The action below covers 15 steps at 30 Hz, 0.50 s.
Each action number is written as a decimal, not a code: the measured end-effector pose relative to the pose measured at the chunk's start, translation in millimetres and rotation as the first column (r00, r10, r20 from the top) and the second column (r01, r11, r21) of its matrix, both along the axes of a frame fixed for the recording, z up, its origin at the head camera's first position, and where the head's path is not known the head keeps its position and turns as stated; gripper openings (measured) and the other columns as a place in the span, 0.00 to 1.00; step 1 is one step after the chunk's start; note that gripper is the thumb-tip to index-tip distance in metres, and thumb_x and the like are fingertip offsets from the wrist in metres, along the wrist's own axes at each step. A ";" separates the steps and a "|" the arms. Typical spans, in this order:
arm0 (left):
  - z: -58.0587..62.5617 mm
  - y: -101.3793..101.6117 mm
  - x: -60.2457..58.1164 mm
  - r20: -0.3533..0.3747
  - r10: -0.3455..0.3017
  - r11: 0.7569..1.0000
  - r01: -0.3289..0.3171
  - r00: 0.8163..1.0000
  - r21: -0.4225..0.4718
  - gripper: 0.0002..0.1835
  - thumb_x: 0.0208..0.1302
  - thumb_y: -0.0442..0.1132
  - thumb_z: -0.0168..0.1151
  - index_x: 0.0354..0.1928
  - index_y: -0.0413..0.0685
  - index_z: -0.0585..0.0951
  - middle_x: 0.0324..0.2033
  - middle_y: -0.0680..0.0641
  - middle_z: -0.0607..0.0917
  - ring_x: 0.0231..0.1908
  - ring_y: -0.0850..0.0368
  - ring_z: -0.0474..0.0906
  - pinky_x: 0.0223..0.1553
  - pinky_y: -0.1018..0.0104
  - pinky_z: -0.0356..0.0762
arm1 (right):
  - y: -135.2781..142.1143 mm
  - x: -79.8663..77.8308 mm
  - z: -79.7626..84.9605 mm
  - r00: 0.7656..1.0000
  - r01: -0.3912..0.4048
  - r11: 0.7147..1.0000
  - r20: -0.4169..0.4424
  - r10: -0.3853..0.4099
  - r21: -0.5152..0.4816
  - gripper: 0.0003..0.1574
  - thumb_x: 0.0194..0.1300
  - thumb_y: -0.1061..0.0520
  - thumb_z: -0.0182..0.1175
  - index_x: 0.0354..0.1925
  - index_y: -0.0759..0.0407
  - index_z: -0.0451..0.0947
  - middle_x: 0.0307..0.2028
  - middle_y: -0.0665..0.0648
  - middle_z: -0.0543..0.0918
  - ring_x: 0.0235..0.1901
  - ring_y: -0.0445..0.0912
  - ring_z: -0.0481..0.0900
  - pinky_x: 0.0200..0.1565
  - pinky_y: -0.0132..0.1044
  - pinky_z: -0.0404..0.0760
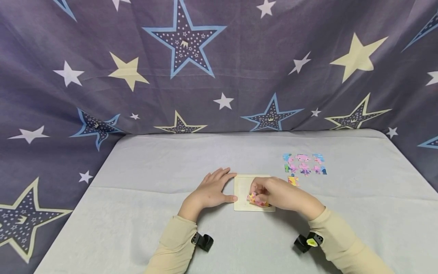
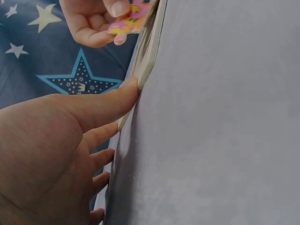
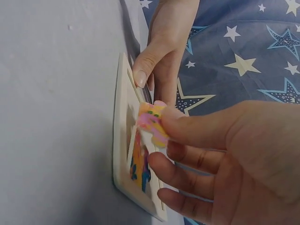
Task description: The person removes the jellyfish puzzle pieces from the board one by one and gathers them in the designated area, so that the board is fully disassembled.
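Observation:
A pale, shallow wooden puzzle tray (image 1: 241,186) lies on the cloth between my two hands. Along its left side rests my left hand (image 1: 213,190), fingers spread, with the thumb and index fingertips at the tray's edge. My right hand (image 1: 282,192) pinches a pink and yellow jigsaw piece (image 3: 152,119) between thumb and index finger, tilted over the tray. In the right wrist view, an orange and blue puzzle section (image 3: 139,164) lies inside the tray, just below the held piece. The right hand covers the tray's right part in the head view.
Several pink and blue jigsaw pieces (image 1: 302,158) lie in rows to the back right, with a yellow piece (image 1: 293,180) just in front of them near the right hand. A grey cloth (image 1: 154,163) covers the table, and a star-patterned curtain (image 1: 232,49) hangs behind it.

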<state>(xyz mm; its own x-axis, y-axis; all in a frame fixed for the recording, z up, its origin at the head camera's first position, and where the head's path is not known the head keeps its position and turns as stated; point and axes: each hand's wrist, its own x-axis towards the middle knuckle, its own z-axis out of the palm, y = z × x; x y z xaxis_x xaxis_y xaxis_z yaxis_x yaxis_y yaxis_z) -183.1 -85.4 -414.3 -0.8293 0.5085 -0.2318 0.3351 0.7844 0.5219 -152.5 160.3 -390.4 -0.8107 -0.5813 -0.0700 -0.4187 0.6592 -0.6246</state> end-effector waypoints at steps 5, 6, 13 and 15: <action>-0.2 0.4 -0.5 -0.001 0.002 1.000 -0.002 1.000 -0.005 0.43 0.67 0.54 0.68 0.80 0.53 0.63 0.82 0.44 0.55 0.82 0.42 0.44 0.82 0.40 0.37 | 4.5 -1.5 1.8 1.000 0.015 1.000 0.018 -0.015 -0.026 0.08 0.70 0.66 0.64 0.43 0.55 0.78 0.29 0.45 0.81 0.26 0.36 0.72 0.31 0.29 0.75; -0.5 0.6 -0.5 -0.001 0.002 1.000 -0.002 1.000 -0.005 0.43 0.67 0.54 0.68 0.80 0.53 0.64 0.82 0.44 0.55 0.82 0.42 0.44 0.82 0.40 0.37 | 5.9 -2.0 2.3 1.000 0.015 0.999 0.013 -0.014 -0.032 0.08 0.70 0.66 0.64 0.44 0.55 0.78 0.29 0.45 0.82 0.27 0.36 0.73 0.32 0.30 0.76; -1.7 1.4 -0.8 0.001 0.002 1.000 -0.002 1.000 -0.028 0.43 0.67 0.55 0.67 0.80 0.55 0.63 0.82 0.45 0.55 0.82 0.43 0.43 0.82 0.41 0.37 | 21.7 -6.6 10.0 0.999 0.033 0.997 0.036 -0.031 -0.072 0.07 0.70 0.66 0.64 0.44 0.57 0.80 0.31 0.47 0.85 0.30 0.37 0.76 0.34 0.31 0.78; -0.6 1.3 -0.2 0.002 0.001 1.000 -0.001 1.000 -0.024 0.43 0.67 0.55 0.67 0.80 0.55 0.63 0.82 0.45 0.55 0.82 0.43 0.44 0.82 0.41 0.37 | 27.2 -8.0 13.1 0.998 0.045 0.996 0.047 -0.041 -0.080 0.07 0.69 0.66 0.65 0.44 0.58 0.81 0.31 0.47 0.84 0.30 0.38 0.76 0.34 0.31 0.78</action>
<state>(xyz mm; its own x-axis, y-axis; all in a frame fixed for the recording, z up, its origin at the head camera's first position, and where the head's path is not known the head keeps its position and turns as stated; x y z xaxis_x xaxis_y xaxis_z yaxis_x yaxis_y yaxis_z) -183.3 -84.1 -414.9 -0.8296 0.5016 -0.2454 0.3332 0.7973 0.5033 -160.5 187.4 -377.3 -0.8321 -0.5512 -0.0617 -0.3610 0.6226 -0.6943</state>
